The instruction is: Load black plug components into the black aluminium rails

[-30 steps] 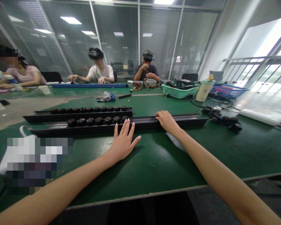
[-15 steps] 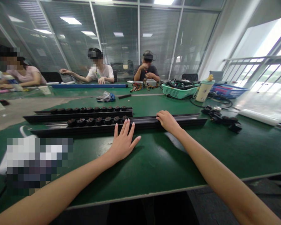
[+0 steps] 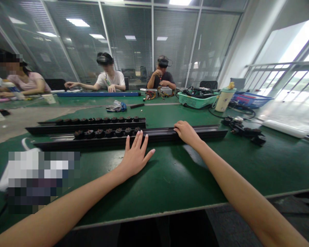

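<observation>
A long black rail [image 3: 208, 136] lies across the table before me, with a row of round black modules [image 3: 99, 133] seated in its left half. My left hand [image 3: 136, 155] is flat with its fingers spread, the fingertips touching the rail's near edge beside the rightmost module. Farther right, my right hand [image 3: 187, 133] has curled fingers at the rail's channel. Whatever those fingers grip is hidden behind them. Just behind lies a second black rail [image 3: 48, 130], also carrying a row of similar modules.
Loose black parts [image 3: 243, 129] and a white roll [image 3: 284, 128] lie right. Behind them are a green basket [image 3: 195, 101], a cream bottle [image 3: 225, 99] and a blue basket [image 3: 257, 100]. A grey glove [image 3: 115, 106] lies beyond the rails. Co-workers sit across the green table [image 3: 154, 195].
My right hand has shifted slightly to the right along the rail. My left hand stays in place. A co-worker's outstretched hand across the table has moved a little left and down.
</observation>
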A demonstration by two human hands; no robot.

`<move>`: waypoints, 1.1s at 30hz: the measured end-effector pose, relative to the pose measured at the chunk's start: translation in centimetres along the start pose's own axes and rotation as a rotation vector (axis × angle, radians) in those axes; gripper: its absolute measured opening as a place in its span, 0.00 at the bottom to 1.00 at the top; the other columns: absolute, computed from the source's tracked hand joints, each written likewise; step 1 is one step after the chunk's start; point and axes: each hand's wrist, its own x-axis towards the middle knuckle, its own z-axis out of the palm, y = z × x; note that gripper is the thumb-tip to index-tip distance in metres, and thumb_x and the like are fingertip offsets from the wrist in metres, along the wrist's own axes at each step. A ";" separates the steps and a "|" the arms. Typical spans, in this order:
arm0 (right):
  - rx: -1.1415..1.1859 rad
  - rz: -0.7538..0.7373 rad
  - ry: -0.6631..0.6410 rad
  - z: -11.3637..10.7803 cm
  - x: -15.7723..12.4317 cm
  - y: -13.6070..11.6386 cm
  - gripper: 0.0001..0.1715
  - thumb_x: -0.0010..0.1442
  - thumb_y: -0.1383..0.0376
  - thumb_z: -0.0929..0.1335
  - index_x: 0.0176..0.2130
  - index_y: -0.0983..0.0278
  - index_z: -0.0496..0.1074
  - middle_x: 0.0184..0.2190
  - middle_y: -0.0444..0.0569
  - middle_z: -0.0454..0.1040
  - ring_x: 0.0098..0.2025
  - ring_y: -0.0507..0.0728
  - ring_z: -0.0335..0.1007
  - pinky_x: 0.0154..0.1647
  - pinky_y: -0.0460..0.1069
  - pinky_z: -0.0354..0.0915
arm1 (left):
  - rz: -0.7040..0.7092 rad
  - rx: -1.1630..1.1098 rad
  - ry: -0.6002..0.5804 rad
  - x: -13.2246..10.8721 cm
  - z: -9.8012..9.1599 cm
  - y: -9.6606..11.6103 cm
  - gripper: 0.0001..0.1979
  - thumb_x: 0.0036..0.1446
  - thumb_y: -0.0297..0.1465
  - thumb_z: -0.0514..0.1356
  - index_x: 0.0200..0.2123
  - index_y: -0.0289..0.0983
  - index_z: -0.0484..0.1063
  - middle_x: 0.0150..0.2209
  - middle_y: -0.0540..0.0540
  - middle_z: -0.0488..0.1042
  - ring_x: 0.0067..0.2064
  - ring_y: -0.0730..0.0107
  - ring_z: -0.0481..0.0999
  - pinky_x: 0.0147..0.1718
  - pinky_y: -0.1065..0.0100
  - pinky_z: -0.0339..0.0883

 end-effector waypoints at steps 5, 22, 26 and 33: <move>0.003 0.009 -0.010 -0.2 0.0 -0.1 0.12 0.70 0.69 0.64 0.43 0.66 0.77 0.46 0.57 0.76 0.49 0.62 0.69 0.54 0.54 0.63 | 0.004 0.003 -0.002 0.0 0.1 -0.1 0.38 0.73 0.49 0.37 0.74 0.30 0.48 0.76 0.33 0.42 0.77 0.51 0.38 0.72 0.39 0.33; 0.032 0.040 -0.015 -0.2 -0.1 0.7 0.10 0.68 0.69 0.64 0.42 0.64 0.77 0.46 0.57 0.75 0.50 0.61 0.69 0.53 0.54 0.64 | 0.016 -0.022 0.013 0.0 0.3 -0.3 0.38 0.72 0.51 0.36 0.74 0.31 0.48 0.76 0.33 0.44 0.77 0.51 0.39 0.72 0.39 0.32; 0.026 0.063 -0.027 -0.4 -0.2 0.9 0.10 0.68 0.69 0.64 0.42 0.64 0.76 0.46 0.57 0.75 0.50 0.61 0.69 0.53 0.54 0.64 | 0.009 -0.011 0.022 0.0 0.3 -0.2 0.38 0.72 0.50 0.36 0.74 0.32 0.48 0.76 0.33 0.45 0.77 0.52 0.39 0.72 0.40 0.31; 0.016 0.090 -0.028 -0.7 -0.3 0.9 0.10 0.68 0.69 0.65 0.42 0.64 0.76 0.46 0.56 0.75 0.51 0.61 0.69 0.53 0.53 0.65 | 0.010 -0.015 0.016 0.0 0.4 -0.2 0.38 0.72 0.50 0.36 0.74 0.31 0.49 0.76 0.33 0.43 0.77 0.51 0.39 0.72 0.40 0.32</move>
